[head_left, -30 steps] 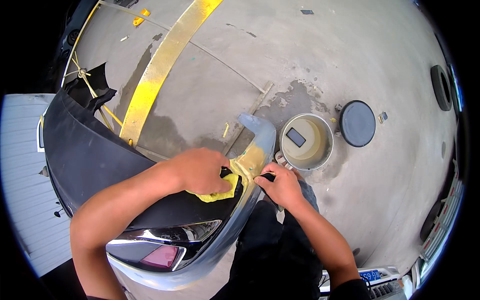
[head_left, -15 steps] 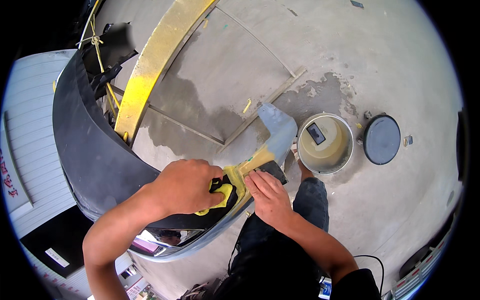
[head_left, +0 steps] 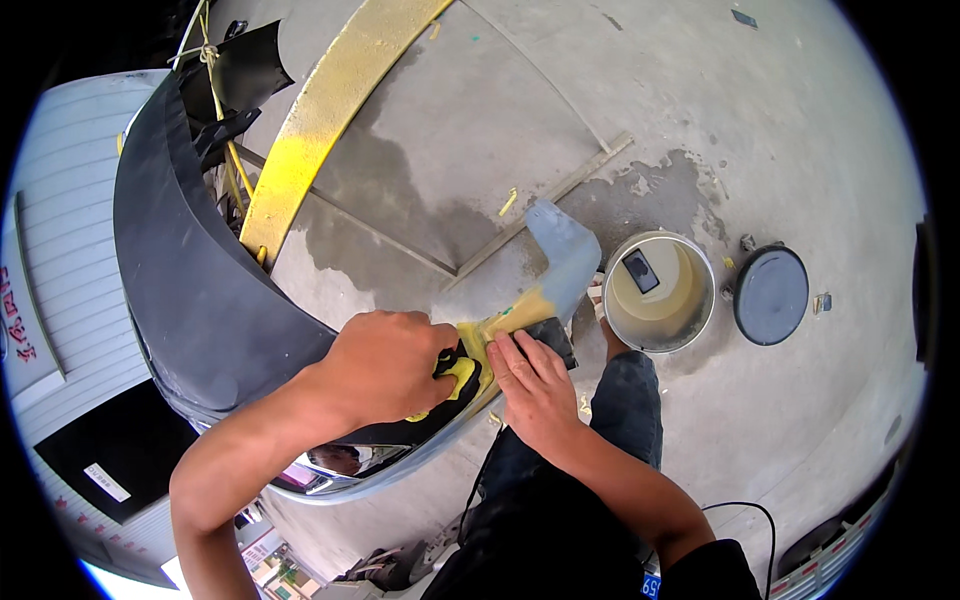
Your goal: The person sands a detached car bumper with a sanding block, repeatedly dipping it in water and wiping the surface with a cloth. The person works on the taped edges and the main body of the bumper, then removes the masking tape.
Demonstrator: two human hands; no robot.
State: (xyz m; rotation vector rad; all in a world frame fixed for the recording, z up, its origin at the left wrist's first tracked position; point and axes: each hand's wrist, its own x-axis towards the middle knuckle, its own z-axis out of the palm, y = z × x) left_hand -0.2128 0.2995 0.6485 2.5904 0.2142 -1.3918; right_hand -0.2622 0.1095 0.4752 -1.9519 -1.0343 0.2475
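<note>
A long curved bumper [head_left: 215, 275] runs from dark grey at the left to a pale blue-grey end [head_left: 568, 250], with a smoothed yellow filler patch [head_left: 528, 308] near that end. My left hand [head_left: 388, 365] is curled round a crumpled yellow cloth [head_left: 462, 374] and rests on the bumper beside the patch. Under my right hand [head_left: 538, 395] lies a dark sheet of sandpaper [head_left: 553, 342], held flat against the filler by fingers kept close together. Part of the sheet is hidden by those fingers.
A round metal bucket [head_left: 714, 300] of cloudy water stands right of the bumper, with a dark rectangular block [head_left: 640, 271] inside. Beside it is a round dark lid [head_left: 770, 295]. A yellow curved beam [head_left: 322, 125] and a thin metal frame [head_left: 545, 205] lie beyond, over wet-stained concrete.
The whole view has shifted slightly. My left hand and the cloth sit a little nearer to my right hand; the right hand stays on the sandpaper at the filler.
</note>
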